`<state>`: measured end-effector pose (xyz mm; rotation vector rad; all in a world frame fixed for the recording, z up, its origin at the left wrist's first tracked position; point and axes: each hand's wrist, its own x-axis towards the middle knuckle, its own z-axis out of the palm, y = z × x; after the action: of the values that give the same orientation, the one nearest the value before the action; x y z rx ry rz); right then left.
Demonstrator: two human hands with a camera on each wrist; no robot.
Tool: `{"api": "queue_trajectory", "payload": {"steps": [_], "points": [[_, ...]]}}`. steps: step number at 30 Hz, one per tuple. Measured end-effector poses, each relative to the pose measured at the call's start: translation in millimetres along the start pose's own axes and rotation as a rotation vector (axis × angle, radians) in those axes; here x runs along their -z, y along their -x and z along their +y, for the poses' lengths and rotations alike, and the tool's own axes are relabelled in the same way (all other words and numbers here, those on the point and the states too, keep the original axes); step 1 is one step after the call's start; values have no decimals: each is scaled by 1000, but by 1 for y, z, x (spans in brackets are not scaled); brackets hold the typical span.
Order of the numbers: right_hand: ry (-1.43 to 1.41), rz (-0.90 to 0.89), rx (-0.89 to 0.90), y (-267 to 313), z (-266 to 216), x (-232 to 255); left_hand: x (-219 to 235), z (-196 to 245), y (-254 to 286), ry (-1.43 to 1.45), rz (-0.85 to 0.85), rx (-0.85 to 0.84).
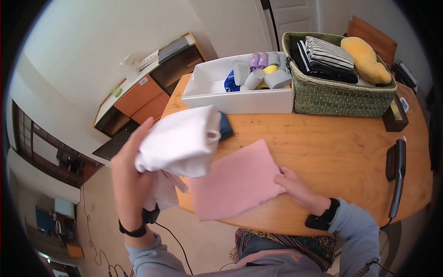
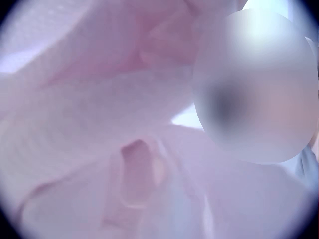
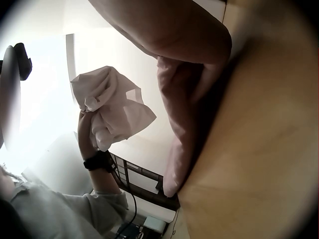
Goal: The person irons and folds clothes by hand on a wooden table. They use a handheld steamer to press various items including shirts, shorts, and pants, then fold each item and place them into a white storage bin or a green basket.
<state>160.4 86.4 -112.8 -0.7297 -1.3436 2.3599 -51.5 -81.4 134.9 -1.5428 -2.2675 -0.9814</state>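
Observation:
A bundled white cloth is held up by my left hand above the table's left edge, its lower part hanging down. Pale folds of this cloth fill most of the left wrist view. My right hand pinches the right edge of a flat pink cloth, which lies on the table and reaches past its front edge. In the right wrist view the fingers grip the pink cloth, and the raised white cloth shows beyond.
A dark blue item lies behind the white cloth. Along the back stand a white bin with small items and a green woven basket holding folded clothes and a yellow plush. A black corded appliance lies at the right.

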Motion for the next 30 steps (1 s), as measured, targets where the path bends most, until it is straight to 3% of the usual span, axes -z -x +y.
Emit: {"api": "queue_trajectory", "payload": {"steps": [2,3,4,5,6,7,9,11,15,17,18,20,21,23,25,27,29,30], "points": [[10,-17,-13,-10,8,-11,-28,4,19,-343,-107,-163],[8,-17,-11,-9,4,-15,-53,-1,37,-541,-268,-177],[16,-18,-27,-6,-4,-20,-99,-21,59,-775,-200,-390],[27,-22,-46,-5,-8,-22,-134,-28,85,-855,-273,-474],[34,-25,-51,-6,-6,-22,-164,-35,118,-834,-428,-444],[47,-18,-64,-9,-2,-20,-176,-22,126,-953,-310,-465],[61,-1,-76,-17,5,-9,-173,-22,130,-900,-372,-461],[279,-85,-32,-21,13,6,-156,-22,119,-689,-493,-391],[307,-61,-145,-25,-10,3,-140,-43,117,-750,-389,-523],[10,-140,-370,-16,-35,-5,-144,-53,127,-645,-463,-617],[8,-140,-372,-14,-43,-10,-141,-53,128,-645,-466,-617],[38,-147,-318,-12,-52,-21,-123,-40,111,-316,-576,-503],[41,-148,-322,-13,-51,-26,-114,-40,97,-313,-576,-499],[283,-73,-121,-15,-48,-34,-90,-54,59,-4,-719,-118],[322,-99,-61,-20,-43,-36,-102,-105,33,60,-386,25],[356,-124,2,-22,-45,-38,-98,-130,3,-151,-232,166],[276,-193,6,-21,-51,-41,-108,-184,-12,-356,-263,328],[274,-190,12,-21,-51,-40,-109,-196,-19,-357,-262,321]]}}
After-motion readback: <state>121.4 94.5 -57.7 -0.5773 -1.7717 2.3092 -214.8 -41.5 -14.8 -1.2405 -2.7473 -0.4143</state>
